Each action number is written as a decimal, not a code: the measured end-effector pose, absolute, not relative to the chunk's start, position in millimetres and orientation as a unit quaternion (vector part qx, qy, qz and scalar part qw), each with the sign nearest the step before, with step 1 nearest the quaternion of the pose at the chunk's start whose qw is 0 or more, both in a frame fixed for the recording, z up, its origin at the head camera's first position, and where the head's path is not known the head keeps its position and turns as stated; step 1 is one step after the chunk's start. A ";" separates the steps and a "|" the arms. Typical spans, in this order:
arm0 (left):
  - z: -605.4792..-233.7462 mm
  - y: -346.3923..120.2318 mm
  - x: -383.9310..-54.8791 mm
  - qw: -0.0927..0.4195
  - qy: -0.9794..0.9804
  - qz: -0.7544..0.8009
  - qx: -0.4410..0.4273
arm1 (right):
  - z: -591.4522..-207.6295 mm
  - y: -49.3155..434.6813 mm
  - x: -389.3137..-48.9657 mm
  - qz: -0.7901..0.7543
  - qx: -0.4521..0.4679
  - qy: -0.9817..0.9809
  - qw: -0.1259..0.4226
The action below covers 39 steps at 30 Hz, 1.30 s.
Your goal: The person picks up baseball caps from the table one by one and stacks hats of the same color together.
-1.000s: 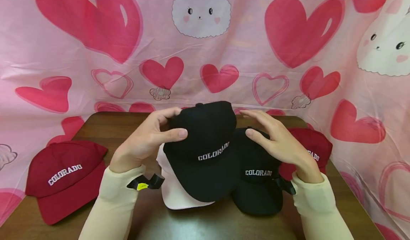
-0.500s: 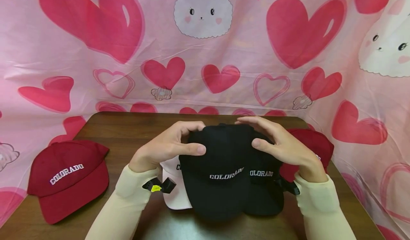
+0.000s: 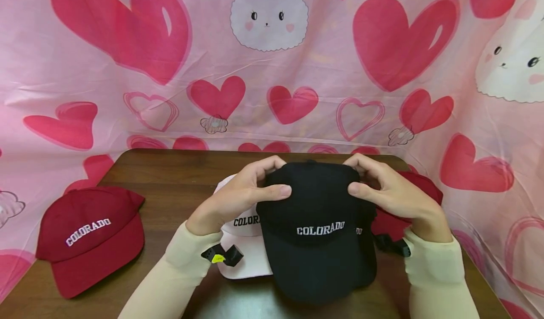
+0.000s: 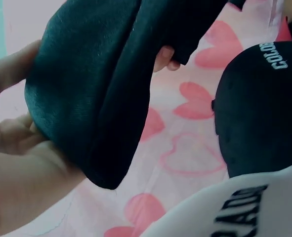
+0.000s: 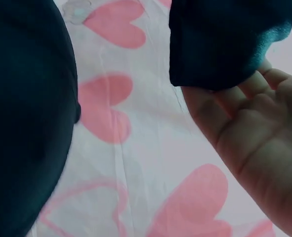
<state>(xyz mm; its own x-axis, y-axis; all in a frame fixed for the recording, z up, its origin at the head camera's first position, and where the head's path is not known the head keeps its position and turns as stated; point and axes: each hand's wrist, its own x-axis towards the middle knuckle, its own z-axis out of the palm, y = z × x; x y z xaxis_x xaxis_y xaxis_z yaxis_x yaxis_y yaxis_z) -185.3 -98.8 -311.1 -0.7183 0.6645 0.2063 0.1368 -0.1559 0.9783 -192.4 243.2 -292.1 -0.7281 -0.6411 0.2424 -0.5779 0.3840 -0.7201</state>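
Note:
In front of me a black baseball cap [image 3: 312, 257] with "COLORADO" stitched in white is held by both hands, its brim pointing toward me. My left hand [image 3: 244, 191] grips the crown's left side, thumb on the front and fingers behind. On the opposite side my right hand [image 3: 393, 193] holds the crown the same way; its fingers also show under the cap in the right wrist view. Behind the held cap, a second black cap [image 3: 368, 257] is mostly hidden. A white cap [image 3: 244, 255] lies to the left, partly covered by the held cap and my left hand.
One red cap [image 3: 91, 229] rests at the left of the brown wooden table [image 3: 170, 177]. Another red cap [image 3: 388, 224] sits at the right, partly behind my right hand. A pink heart-patterned cloth [image 3: 297, 64] hangs behind the table and along its sides.
The black cap has moved right and down, from over the white cap to in front of the other black cap, and straightened. My right hand has closed onto its right side.

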 end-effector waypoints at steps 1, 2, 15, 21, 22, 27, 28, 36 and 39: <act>-311.7 -96.2 -184.9 0.194 0.620 0.692 0.315 | -291.1 245.7 -192.6 -0.409 -0.364 0.836 0.037; -312.4 -93.2 -184.5 0.195 0.621 0.694 0.307 | -290.2 248.3 -192.6 -0.402 -0.360 0.841 0.037; -323.0 -49.5 -188.8 0.178 0.661 0.686 0.247 | -283.9 281.9 -186.9 -0.349 -0.302 0.883 0.082; -334.6 -28.9 -196.0 0.166 0.682 0.676 0.226 | -286.6 297.2 -188.7 -0.329 -0.262 0.900 0.113; -336.3 -26.5 -197.0 0.166 0.684 0.674 0.224 | -287.6 299.1 -189.7 -0.332 -0.259 0.899 0.119; -341.6 -20.1 -200.1 0.151 0.714 0.649 0.215 | -292.8 303.6 -197.6 -0.346 -0.246 0.892 0.155; -341.9 -19.8 -200.1 0.143 0.726 0.637 0.215 | -294.1 303.6 -199.6 -0.349 -0.244 0.890 0.165; -344.6 -17.1 -198.3 0.090 0.802 0.541 0.236 | -306.2 305.6 -211.7 -0.355 -0.229 0.883 0.206; -348.0 -14.1 -198.3 0.076 0.822 0.506 0.250 | -309.4 308.5 -213.4 -0.354 -0.224 0.883 0.211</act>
<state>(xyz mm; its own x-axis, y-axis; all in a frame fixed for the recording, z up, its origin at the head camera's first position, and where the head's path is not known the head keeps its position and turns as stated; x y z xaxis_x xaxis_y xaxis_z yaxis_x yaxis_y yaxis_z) -198.3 -14.1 -348.0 -0.8633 0.4879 0.1290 0.3352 0.3633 0.8693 -213.4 308.5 -309.4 -0.8102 -0.5453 -0.2150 -0.2460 0.6492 -0.7197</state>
